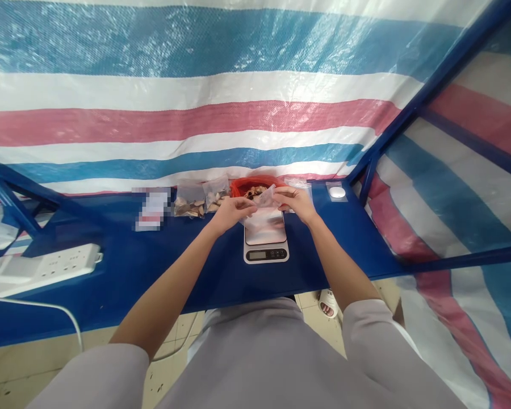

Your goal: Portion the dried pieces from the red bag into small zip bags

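Between my two hands a clear plastic bag (264,196) is stretched over the back of a kitchen scale (266,236). My left hand (235,212) pinches the bag's left side. On the other side my right hand (296,202) grips its upper right edge. Whether anything is inside this bag I cannot tell. Just behind it lies an open red bag (241,186) with brownish dried pieces showing in it. To the left of my left hand are two clear bags, one with dark brown slices (189,208) and one with paler slices (216,196).
More clear plastic bags (304,186) lie behind my right hand. A small white object (336,192) rests at the right back. At left are a blurred-out flat item (152,209) and a white power strip (63,264) with a cable. Blue frame bars (368,176) and striped sheeting (187,125) enclose the table (153,255).
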Demonstrator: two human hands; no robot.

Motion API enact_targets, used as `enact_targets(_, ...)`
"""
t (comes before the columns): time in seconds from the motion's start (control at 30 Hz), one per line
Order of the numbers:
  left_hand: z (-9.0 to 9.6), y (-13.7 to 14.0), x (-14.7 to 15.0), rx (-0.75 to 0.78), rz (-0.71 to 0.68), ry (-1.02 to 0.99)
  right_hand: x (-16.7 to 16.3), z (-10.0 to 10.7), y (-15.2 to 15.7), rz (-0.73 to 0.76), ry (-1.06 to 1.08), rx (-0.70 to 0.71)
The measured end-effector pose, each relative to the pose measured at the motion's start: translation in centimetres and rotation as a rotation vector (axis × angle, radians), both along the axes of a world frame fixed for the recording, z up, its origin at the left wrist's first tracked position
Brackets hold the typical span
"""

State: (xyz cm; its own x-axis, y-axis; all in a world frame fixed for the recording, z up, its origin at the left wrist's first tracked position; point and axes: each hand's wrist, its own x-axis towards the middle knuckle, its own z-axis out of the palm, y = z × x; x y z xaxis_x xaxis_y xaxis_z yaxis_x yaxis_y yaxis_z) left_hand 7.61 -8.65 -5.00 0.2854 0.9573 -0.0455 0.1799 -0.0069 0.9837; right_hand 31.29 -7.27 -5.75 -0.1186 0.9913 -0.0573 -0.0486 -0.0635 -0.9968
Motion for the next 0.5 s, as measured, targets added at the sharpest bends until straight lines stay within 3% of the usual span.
enact_targets(0.27, 0.4, 0.8, 2.5, -0.051, 0.096, -0.117, 1.0, 0.2, -0.5, -0.137, 0.013, 0.145)
enact_targets(0.5, -0.2, 0.6, 4.4, -0.138, 0.112, -0.212, 2.7, -0.5, 0.1, -0.159, -0.029, 0.107)
